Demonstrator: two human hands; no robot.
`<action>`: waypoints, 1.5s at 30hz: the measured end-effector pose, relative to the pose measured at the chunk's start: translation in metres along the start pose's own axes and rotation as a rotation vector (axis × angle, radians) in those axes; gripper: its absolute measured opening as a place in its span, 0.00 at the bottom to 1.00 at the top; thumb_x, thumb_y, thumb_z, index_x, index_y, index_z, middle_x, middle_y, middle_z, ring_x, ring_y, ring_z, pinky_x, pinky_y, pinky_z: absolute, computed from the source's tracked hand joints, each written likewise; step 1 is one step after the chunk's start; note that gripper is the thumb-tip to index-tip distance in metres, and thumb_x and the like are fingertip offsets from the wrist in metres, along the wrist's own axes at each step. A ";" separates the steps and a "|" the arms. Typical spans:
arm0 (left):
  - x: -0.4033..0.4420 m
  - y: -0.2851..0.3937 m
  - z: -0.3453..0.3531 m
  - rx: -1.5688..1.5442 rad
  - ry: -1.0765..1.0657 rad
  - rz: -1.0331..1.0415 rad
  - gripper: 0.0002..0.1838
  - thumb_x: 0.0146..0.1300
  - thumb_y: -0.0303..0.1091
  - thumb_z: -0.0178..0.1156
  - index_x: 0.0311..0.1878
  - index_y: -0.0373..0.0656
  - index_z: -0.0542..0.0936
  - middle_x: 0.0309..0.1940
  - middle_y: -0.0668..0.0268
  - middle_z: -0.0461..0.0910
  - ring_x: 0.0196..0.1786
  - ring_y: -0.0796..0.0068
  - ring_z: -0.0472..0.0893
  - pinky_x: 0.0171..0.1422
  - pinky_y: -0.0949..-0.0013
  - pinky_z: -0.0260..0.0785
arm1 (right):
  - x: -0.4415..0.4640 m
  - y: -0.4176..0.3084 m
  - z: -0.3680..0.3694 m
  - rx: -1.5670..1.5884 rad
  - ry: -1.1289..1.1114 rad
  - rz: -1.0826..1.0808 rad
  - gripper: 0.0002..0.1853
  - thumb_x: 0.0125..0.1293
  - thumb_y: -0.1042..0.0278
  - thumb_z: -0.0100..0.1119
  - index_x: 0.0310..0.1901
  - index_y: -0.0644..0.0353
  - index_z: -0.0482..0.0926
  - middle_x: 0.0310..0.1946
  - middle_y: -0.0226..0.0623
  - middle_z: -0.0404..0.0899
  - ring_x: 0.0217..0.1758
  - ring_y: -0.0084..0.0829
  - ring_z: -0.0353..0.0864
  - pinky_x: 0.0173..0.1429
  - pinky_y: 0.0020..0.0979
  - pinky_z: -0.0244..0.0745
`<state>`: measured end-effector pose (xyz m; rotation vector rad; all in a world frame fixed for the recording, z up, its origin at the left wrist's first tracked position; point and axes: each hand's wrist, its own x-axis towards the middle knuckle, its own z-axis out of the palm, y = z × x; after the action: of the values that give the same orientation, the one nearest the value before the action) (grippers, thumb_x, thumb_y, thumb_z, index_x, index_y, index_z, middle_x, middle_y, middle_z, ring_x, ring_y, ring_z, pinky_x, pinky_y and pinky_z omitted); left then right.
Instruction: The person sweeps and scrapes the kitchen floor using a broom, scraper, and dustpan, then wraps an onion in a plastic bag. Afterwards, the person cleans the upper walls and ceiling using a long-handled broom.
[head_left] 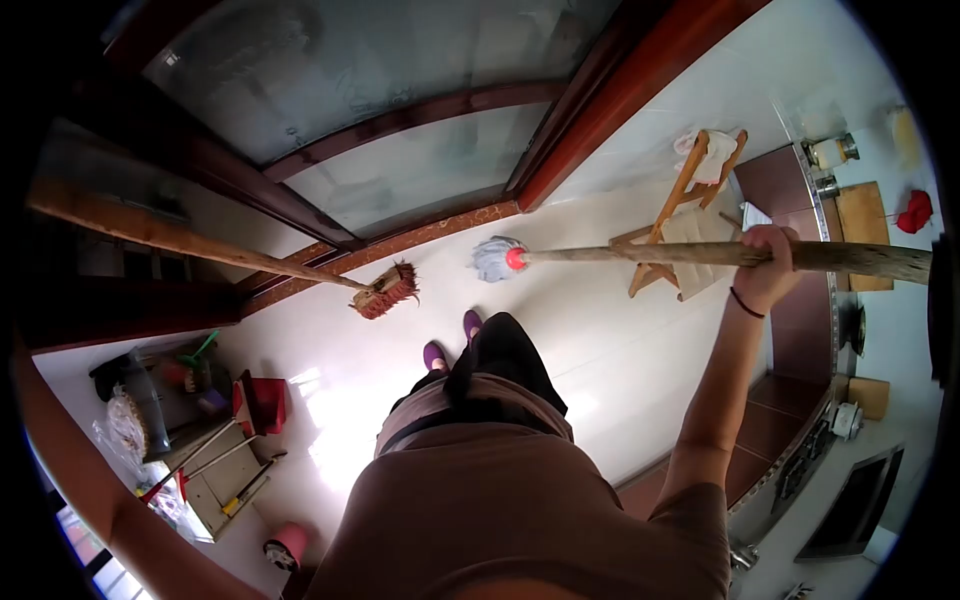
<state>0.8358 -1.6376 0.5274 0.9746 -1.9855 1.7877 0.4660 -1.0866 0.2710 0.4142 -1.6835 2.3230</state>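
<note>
My right hand (pixel 770 268) is closed around the wooden handle of a mop (pixel 620 254), held out to my right. The mop has grey strands and a red collar, and its head is down at the floor near the door sill. On the other side, a broom (pixel 200 242) with a long wooden handle and reddish-brown bristles slants toward the floor by the sill. Its upper end runs to the dark left edge of the view. My left forearm reaches up along that edge, but the hand itself is out of sight, so whether it holds the broom is hidden.
A brown-framed glass door (pixel 400 170) stands ahead. A wooden folding chair (pixel 680 215) with cloth is by the right wall, beside a counter (pixel 785 400). At left are a red dustpan (pixel 262 402), a cabinet (pixel 215 480) and a pink bin (pixel 288 545).
</note>
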 end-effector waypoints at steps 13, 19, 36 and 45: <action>-0.026 0.036 -0.114 -0.114 0.353 0.237 0.05 0.54 0.34 0.55 0.32 0.46 0.75 0.37 0.65 0.77 0.50 0.60 0.74 0.63 0.40 0.53 | 0.140 0.215 -0.067 -0.579 -0.102 0.048 0.10 0.43 0.77 0.61 0.30 0.64 0.72 0.21 0.31 0.73 0.24 0.25 0.73 0.32 0.28 0.71; -0.029 0.069 -0.171 -0.471 0.002 -0.159 0.05 0.54 0.34 0.55 0.33 0.47 0.73 0.36 0.64 0.75 0.48 0.60 0.74 0.60 0.40 0.55 | 0.154 0.282 -0.042 -0.626 -0.141 0.208 0.11 0.43 0.72 0.62 0.30 0.65 0.73 0.22 0.36 0.75 0.28 0.33 0.76 0.38 0.32 0.72; -0.077 0.050 -0.205 -0.214 0.254 0.154 0.12 0.48 0.25 0.61 0.38 0.43 0.75 0.47 0.64 0.76 0.65 0.70 0.65 0.71 0.52 0.48 | 0.030 0.375 -0.069 -1.100 -0.505 0.276 0.26 0.51 0.62 0.60 0.50 0.69 0.70 0.51 0.59 0.69 0.57 0.52 0.66 0.62 0.41 0.62; -0.170 0.002 -0.288 -0.170 0.283 0.176 0.08 0.44 0.25 0.64 0.29 0.46 0.76 0.38 0.67 0.78 0.53 0.71 0.76 0.61 0.47 0.53 | -0.273 0.289 0.040 -0.275 -1.489 1.628 0.33 0.58 0.42 0.57 0.56 0.58 0.63 0.50 0.41 0.71 0.50 0.36 0.74 0.49 0.39 0.72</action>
<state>0.8953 -1.3130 0.4721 0.4775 -2.0494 1.6983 0.6202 -1.2207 -0.0722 1.2318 -4.2294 2.3485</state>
